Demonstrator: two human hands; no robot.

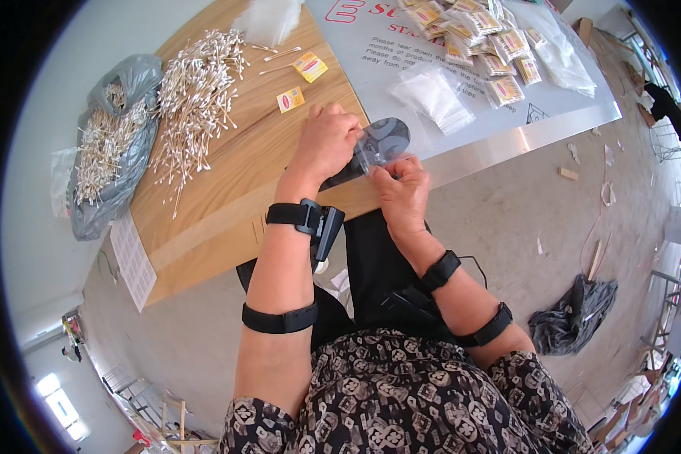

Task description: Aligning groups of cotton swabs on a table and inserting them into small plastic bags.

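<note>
Between both hands, near the table's front edge, is a small clear plastic bag (372,155). My left hand (327,138) pinches its left side with bent fingers. At its lower right edge, my right hand (403,189) closes thumb and fingers on the film. Beneath the bag lies a dark, rounded flat item (395,133) with grey curved marks; its kind I cannot make out. Beyond my left hand are a small yellow-and-white card (290,99) and another yellow card (310,66), with a few loose cotton swabs (281,54) beside it.
A large heap of cotton swabs (200,91) covers the wooden table's left side, beside a grey plastic bag (113,189) holding more. On the silver sheet (356,45) sit a stack of clear bags (435,98) and a pile of filled packets (499,49). A black bag (573,314) lies on the floor.
</note>
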